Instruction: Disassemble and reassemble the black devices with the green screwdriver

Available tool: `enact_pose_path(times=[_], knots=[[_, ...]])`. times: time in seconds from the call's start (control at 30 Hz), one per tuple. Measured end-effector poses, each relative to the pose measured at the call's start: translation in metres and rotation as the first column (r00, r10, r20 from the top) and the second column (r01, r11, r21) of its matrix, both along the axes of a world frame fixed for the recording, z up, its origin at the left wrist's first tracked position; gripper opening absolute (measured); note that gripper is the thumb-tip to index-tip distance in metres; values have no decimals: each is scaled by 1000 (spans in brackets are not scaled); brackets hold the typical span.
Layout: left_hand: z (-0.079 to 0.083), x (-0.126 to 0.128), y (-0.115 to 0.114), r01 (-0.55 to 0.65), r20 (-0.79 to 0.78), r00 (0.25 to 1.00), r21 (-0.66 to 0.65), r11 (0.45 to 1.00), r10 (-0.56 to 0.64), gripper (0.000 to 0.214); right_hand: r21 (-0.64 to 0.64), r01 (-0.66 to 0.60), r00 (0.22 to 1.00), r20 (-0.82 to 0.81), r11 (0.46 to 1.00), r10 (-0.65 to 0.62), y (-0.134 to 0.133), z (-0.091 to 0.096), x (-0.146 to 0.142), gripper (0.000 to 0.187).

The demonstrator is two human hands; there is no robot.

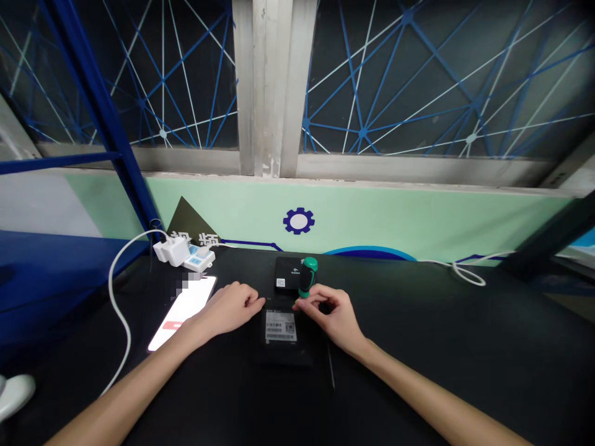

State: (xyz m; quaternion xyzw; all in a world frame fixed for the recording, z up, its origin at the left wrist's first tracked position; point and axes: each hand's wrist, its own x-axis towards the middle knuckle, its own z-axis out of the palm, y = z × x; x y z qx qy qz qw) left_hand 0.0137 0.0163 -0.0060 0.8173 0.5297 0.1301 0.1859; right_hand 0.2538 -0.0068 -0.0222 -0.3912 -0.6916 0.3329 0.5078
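Observation:
A flat black device (260, 334) with a white printed label (281, 326) lies in front of me. My left hand (235, 305) has its fingers curled, and its thumb reaches the device's far left corner. At the far right corner, my right hand (338, 319) pinches low on a screwdriver (307, 277) with a green and black handle. The screwdriver stands nearly upright; its tip is hidden by my fingers. Just behind it is a small black box (287, 266) with a square code sticker, partly covered by the handle. A thin metal rod (331, 367) lies right of the device.
A lit phone (186, 313) lies beside my left forearm. Behind it are a white power strip (199, 257) and a plug with a white cable (119, 310) curving leftward. A white object (16, 395) sits at the left edge. Another cable (467, 280) lies at the back right.

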Motion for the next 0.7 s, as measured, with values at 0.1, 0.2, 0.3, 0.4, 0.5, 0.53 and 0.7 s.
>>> enact_pose_path(times=[0.1, 0.2, 0.3, 0.4, 0.5, 0.53, 0.7], knots=[[0, 0, 0, -1, -4, 1000, 4, 1000, 1, 46, -10, -15, 1000, -6, 1000, 15, 0, -1, 1, 35], [0, -1, 0, 5, -1, 1000, 5, 1000, -5, 46, -6, -16, 1000, -2, 1000, 16, 1, -2, 2, 35], [0, -1, 0, 11, 5, 1000, 8, 1000, -11, 46, 23, -1, 1000, 13, 1000, 1, 1, -3, 2, 35], [-1, -1, 0, 9, 2, 1000, 11, 1000, -9, 46, 35, 5, 1000, 17, 999, -6, 1, -4, 3, 34], [-2, -1, 0, 13, -5, 1000, 12, 1000, -12, 46, 30, 2, 1000, 28, 1000, -3, 1, -3, 3, 34], [-2, -2, 1, 14, -8, 1000, 13, 1000, -14, 46, 28, -1, 999, 32, 1000, 0, 1, -3, 3, 34], [-1, -1, 0, 14, -23, 1000, 22, 1000, -13, 46, 22, 12, 1000, 13, 1000, -12, 2, -5, 2, 34]])
